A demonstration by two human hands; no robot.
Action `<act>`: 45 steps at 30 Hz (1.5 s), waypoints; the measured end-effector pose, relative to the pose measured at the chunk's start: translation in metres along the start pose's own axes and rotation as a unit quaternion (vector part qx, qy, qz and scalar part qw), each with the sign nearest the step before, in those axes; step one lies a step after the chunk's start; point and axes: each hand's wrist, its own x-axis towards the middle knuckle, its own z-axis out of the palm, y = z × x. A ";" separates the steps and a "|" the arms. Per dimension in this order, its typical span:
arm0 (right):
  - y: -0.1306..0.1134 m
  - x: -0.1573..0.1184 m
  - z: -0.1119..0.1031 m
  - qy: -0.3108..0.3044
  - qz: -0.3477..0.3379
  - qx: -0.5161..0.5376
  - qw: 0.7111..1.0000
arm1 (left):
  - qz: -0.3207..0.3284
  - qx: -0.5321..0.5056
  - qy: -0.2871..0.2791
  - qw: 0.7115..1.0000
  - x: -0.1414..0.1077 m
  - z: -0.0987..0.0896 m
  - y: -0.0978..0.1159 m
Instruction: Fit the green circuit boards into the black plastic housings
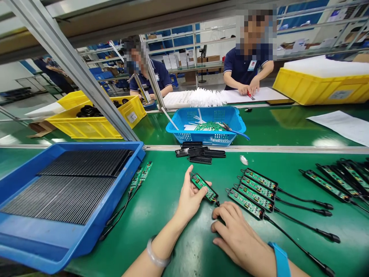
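Note:
My left hand [191,198] is closed around a narrow black case with a green circuit board [204,187] in it, the thumb pressing on the board. Coloured wires show at the case's near end. Beside that end is my right hand [235,227], its fingers loosely bent and apart; the index fingertip is by the black cable exit, and the cable beyond is hidden. To the right, several black cases with boards [249,202] lie in a row, their black cables [302,248] trailing right. Several black case shells [200,153] lie beyond my left hand.
On the left stands a blue tray [37,240] of black case parts; loose circuit boards [141,175] lie beside it. A blue basket [175,134], yellow bins [86,132] and more cased boards [325,184] are around. Two people work across the bench, one holding a red tool.

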 end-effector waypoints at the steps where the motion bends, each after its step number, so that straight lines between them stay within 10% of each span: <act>1: 0.000 0.000 0.000 0.000 0.002 0.001 1.000 | 0.002 0.007 -0.003 1.000 0.000 0.000 -0.001; 28: 0.002 0.001 -0.004 -0.001 -0.029 0.030 0.999 | -0.002 0.056 -0.023 0.998 0.002 -0.002 -0.011; 39: 0.157 0.065 -0.078 0.145 0.250 -0.186 0.939 | -0.017 0.001 -0.024 1.000 0.002 -0.004 -0.010; 45: 0.137 0.062 -0.083 0.120 0.236 -0.137 0.955 | -0.061 -0.036 -0.026 0.997 -0.002 -0.001 0.002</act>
